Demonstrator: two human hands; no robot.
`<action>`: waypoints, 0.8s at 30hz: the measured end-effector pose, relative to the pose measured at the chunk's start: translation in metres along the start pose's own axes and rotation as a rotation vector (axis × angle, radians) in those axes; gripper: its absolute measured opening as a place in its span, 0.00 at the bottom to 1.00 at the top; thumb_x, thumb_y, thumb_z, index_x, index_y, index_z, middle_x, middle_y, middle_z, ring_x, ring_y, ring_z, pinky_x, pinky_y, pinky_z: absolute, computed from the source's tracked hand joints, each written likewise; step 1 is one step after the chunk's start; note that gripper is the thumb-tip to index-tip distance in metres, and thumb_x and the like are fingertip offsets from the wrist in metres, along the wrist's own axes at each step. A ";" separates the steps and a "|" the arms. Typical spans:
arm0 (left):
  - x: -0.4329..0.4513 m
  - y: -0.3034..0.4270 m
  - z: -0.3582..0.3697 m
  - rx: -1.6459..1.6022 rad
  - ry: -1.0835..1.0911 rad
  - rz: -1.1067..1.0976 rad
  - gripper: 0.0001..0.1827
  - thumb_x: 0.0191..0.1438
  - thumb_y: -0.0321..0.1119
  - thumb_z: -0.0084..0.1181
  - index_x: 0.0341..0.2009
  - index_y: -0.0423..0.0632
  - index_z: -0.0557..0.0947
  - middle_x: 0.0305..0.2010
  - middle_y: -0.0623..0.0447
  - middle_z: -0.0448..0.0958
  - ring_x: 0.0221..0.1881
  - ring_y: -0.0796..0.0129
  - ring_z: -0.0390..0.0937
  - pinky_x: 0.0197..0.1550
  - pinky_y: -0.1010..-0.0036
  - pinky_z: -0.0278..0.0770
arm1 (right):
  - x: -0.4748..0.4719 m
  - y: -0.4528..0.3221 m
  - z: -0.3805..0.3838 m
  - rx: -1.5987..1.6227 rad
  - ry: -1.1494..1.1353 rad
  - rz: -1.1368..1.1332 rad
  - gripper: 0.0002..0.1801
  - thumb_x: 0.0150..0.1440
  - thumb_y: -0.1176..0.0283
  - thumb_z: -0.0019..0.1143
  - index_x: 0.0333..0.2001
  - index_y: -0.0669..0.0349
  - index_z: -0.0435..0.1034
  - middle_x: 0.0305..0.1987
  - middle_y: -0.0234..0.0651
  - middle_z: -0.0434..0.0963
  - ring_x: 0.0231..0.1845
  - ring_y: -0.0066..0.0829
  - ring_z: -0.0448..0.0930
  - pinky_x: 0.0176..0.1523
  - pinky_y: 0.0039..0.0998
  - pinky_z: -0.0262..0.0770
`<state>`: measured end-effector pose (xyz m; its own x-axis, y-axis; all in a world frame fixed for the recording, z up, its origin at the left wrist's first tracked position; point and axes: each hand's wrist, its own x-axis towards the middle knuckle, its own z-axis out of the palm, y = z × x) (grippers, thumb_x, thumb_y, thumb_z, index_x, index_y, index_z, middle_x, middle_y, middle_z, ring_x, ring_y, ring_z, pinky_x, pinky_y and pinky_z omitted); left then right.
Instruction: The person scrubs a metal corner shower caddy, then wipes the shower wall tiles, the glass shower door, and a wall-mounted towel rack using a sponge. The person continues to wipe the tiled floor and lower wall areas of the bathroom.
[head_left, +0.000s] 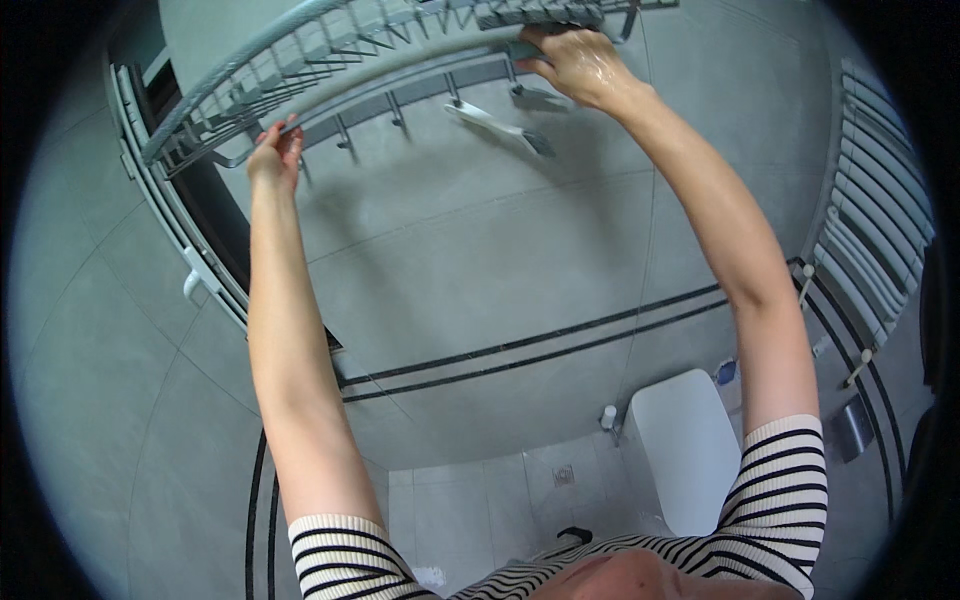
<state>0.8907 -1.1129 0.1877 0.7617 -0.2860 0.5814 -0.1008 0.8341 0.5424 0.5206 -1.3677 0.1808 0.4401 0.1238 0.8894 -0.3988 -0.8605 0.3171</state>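
A metal wire rack (322, 64) with a rounded front rail and a row of hooks below is fixed high on the tiled wall. My left hand (277, 154) is at the rack's left end, its fingers curled around the lower rail (405, 79). Farther right, my right hand (581, 66) is closed around the rail, its back wet and sudsy. A grey-green pad (523, 51), perhaps a sponge, shows between its thumb and fingers; most of it is hidden. From one hook hangs a white-handled brush (491, 124) with grey bristles.
A window frame (180, 217) with a white handle (193, 283) stands at left. At right is a white towel radiator (874, 217). Below are a toilet with its white lid (686, 450) down, a floor drain (563, 475) and a metal wall holder (853, 427).
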 end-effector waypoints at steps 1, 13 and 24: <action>0.002 0.005 0.000 -0.001 0.004 0.013 0.07 0.60 0.23 0.41 0.41 0.45 0.60 0.41 0.40 0.74 0.43 0.46 0.76 0.43 0.55 0.78 | 0.000 -0.007 -0.010 0.023 -0.060 0.015 0.22 0.56 0.54 0.49 0.47 0.57 0.71 0.21 0.45 0.75 0.29 0.45 0.78 0.36 0.40 0.74; 0.013 -0.011 0.037 0.068 0.073 0.093 0.04 0.54 0.23 0.53 0.35 0.38 0.73 0.36 0.47 0.75 0.33 0.64 0.76 0.38 0.67 0.80 | -0.001 0.050 0.013 -0.091 -0.007 -0.053 0.27 0.54 0.48 0.50 0.44 0.60 0.72 0.27 0.43 0.78 0.35 0.44 0.78 0.41 0.39 0.73; 0.022 0.010 0.020 0.032 0.035 0.027 0.07 0.56 0.22 0.50 0.38 0.30 0.73 0.37 0.44 0.72 0.38 0.59 0.75 0.45 0.66 0.81 | -0.023 0.001 -0.120 -0.034 -0.118 0.053 0.13 0.50 0.63 0.56 0.34 0.61 0.72 0.26 0.50 0.75 0.32 0.43 0.78 0.40 0.39 0.72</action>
<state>0.8939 -1.1206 0.2181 0.7802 -0.2461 0.5751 -0.1418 0.8259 0.5458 0.4138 -1.3119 0.1995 0.5087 0.0175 0.8608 -0.4504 -0.8466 0.2834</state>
